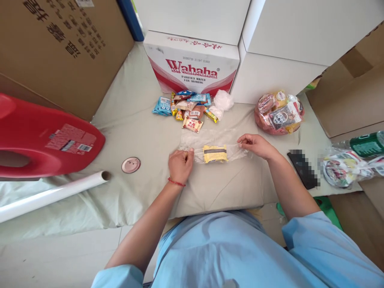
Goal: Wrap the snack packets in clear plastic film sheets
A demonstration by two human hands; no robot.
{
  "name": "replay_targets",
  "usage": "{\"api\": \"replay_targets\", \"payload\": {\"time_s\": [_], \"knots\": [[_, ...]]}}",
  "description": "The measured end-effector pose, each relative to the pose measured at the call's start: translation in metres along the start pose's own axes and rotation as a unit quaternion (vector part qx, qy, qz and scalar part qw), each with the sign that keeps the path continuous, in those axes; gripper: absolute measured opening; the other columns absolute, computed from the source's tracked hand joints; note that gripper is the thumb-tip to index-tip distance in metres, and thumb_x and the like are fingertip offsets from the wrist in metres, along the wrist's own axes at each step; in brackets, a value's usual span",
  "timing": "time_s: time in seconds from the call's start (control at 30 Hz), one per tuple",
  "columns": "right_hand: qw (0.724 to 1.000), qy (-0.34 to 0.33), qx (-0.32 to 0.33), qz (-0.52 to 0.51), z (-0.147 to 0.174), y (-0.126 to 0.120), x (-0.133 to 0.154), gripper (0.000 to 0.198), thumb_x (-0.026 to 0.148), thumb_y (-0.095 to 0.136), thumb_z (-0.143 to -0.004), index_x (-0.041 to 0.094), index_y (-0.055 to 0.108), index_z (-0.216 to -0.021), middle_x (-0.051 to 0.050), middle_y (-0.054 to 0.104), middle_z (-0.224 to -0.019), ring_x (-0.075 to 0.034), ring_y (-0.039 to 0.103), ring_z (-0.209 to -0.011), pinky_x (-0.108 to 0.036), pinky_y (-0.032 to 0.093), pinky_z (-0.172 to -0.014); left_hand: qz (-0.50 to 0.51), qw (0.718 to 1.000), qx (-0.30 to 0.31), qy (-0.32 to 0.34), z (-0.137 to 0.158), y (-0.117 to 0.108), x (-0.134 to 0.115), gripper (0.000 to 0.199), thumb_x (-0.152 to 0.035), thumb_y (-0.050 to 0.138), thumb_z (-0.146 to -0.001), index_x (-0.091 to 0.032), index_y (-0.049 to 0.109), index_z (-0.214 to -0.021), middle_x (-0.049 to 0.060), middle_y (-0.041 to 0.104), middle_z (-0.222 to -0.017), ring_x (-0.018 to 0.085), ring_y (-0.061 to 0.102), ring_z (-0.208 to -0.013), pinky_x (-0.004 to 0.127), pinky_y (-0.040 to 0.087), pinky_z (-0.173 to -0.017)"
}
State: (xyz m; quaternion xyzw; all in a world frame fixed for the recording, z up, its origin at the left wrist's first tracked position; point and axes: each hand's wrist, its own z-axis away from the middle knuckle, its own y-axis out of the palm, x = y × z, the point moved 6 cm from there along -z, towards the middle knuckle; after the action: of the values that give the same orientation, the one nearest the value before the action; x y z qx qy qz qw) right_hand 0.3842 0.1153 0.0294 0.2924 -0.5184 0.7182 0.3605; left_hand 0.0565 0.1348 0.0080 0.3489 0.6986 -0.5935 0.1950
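A thin clear plastic bag (196,138) lies spread over the cloth in front of me, and a yellow snack packet (215,159) with a dark stripe rests on its near part. At the bag's left end, my left hand (181,165) is closed on the plastic, thumb against curled fingers. My right hand (256,145) pinches the opposite end between thumb and fingertips. Just beyond the bag is a pile of small wrapped snacks (192,105), with a cream and red packet (192,124) at its front. Crumpled white plastic (223,101) sits beside the pile.
A Wahaha water carton (195,66) stands behind the snacks. To the right are a bowl of packets (279,112), a dark flat object (301,168) and a green-labelled bottle (367,144). Leftward lie a round disc (131,164), a white roll (60,192) and a red jug (51,136).
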Motion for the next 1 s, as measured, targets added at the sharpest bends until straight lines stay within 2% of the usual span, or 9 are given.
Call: {"api": "replay_targets", "payload": {"time_s": [0.17, 0.23, 0.33, 0.43, 0.57, 0.63, 0.73, 0.87, 1.0], "knots": [[0.943, -0.087, -0.242, 0.214, 0.01, -0.015, 0.044, 0.018, 0.028, 0.058, -0.092, 0.019, 0.073, -0.098, -0.009, 0.067, -0.092, -0.022, 0.059, -0.076, -0.035, 0.046, -0.075, -0.025, 0.999, -0.02, 0.005, 0.001, -0.002, -0.001, 0.052, -0.04, 0.045, -0.102, -0.024, 0.032, -0.054, -0.001, 0.044, -0.054, 0.017, 0.043, -0.06, 0.034, 0.037, -0.07], [0.939, -0.182, -0.208, 0.205, 0.018, 0.011, 0.073, 0.023, 0.027, 0.053, -0.098, 0.021, 0.074, -0.105, -0.01, 0.068, -0.099, -0.023, 0.062, -0.084, -0.035, 0.048, -0.08, -0.027, 0.999, -0.021, 0.006, 0.001, 0.0, 0.001, 0.052, -0.04, 0.044, -0.103, -0.024, 0.033, -0.055, -0.001, 0.046, -0.055, 0.017, 0.045, -0.061, 0.034, 0.038, -0.071], [0.94, -0.267, -0.065, 0.202, 0.019, 0.065, 0.098, 0.027, 0.025, 0.054, -0.101, 0.024, 0.073, -0.118, -0.009, 0.067, -0.112, -0.021, 0.065, -0.097, -0.031, 0.05, -0.085, -0.026, 0.999, -0.044, -0.01, 0.0, -0.002, 0.011, 0.044, -0.041, 0.046, -0.102, -0.024, 0.048, -0.062, 0.002, 0.055, -0.064, 0.02, 0.054, -0.071, 0.036, 0.044, -0.076], [0.945, -0.236, -0.003, 0.225, 0.006, 0.095, 0.096, 0.031, 0.024, 0.057, -0.1, 0.025, 0.074, -0.126, -0.008, 0.063, -0.119, -0.02, 0.064, -0.098, -0.03, 0.049, -0.084, -0.037, 0.988, -0.143, -0.039, 0.005, -0.019, 0.019, 0.021, -0.04, 0.056, -0.097, -0.022, 0.064, -0.088, 0.008, 0.066, -0.091, 0.026, 0.061, -0.094, 0.042, 0.049, -0.088], [0.953, -0.206, 0.004, 0.22, -0.007, 0.099, 0.089, 0.031, 0.027, 0.057, -0.101, 0.025, 0.075, -0.126, -0.007, 0.062, -0.118, -0.017, 0.064, -0.093, -0.029, 0.048, -0.082, -0.088, 0.962, -0.26, 0.009, 0.028, -0.048, -0.005, 0.022, -0.033, 0.056, -0.095, -0.02, 0.066, -0.11, 0.015, 0.065, -0.113, 0.032, 0.059, -0.118, 0.052, 0.043, -0.106], [0.953, -0.206, 0.004, 0.224, -0.007, 0.098, 0.09, 0.03, 0.028, 0.058, -0.101, 0.025, 0.076, -0.125, -0.007, 0.062, -0.118, -0.018, 0.064, -0.092, -0.029, 0.048, -0.082, -0.086, 0.971, -0.2, 0.102, 0.037, -0.044, -0.033, 0.023, -0.026, 0.052, -0.097, -0.023, 0.067, -0.114, 0.013, 0.068, -0.113, 0.031, 0.061, -0.123, 0.052, 0.039, -0.109], [0.952, -0.209, 0.006, 0.222, -0.005, 0.098, 0.091, 0.031, 0.026, 0.058, -0.099, 0.022, 0.076, -0.124, -0.009, 0.063, -0.116, -0.019, 0.064, -0.093, -0.03, 0.05, -0.083, -0.054, 0.976, -0.032, 0.211, 0.045, -0.014, -0.067, 0.042, -0.018, 0.044, -0.098, -0.03, 0.065, -0.133, 0.007, 0.074, -0.123, 0.027, 0.062, -0.128, 0.048, 0.035, -0.108], [0.954, -0.236, 0.021, 0.184, -0.015, 0.089, 0.09, 0.033, 0.015, 0.051, -0.098, 0.021, 0.076, -0.118, -0.009, 0.069, -0.108, -0.02, 0.066, -0.099, -0.032, 0.051, -0.091, -0.041, 0.982, 0.047, 0.181, 0.037, 0.022, -0.067, 0.059, -0.014, 0.039, -0.097, -0.03, 0.053, -0.152, 0.008, 0.071, -0.137, 0.025, 0.063, -0.129, 0.046, 0.033, -0.105], [0.947, -0.206, -0.069, 0.236, -0.048, 0.061, 0.088, 0.034, 0.015, 0.047, -0.099, 0.018, 0.074, -0.12, -0.013, 0.073, -0.112, -0.025, 0.065, -0.105, -0.038, 0.047, -0.099, -0.043, 0.981, 0.051, 0.182, 0.032, 0.038, -0.056, 0.05, -0.015, 0.044, -0.098, -0.032, 0.063, -0.14, 0.006, 0.071, -0.14, 0.025, 0.061, -0.13, 0.047, 0.034, -0.105]]}}
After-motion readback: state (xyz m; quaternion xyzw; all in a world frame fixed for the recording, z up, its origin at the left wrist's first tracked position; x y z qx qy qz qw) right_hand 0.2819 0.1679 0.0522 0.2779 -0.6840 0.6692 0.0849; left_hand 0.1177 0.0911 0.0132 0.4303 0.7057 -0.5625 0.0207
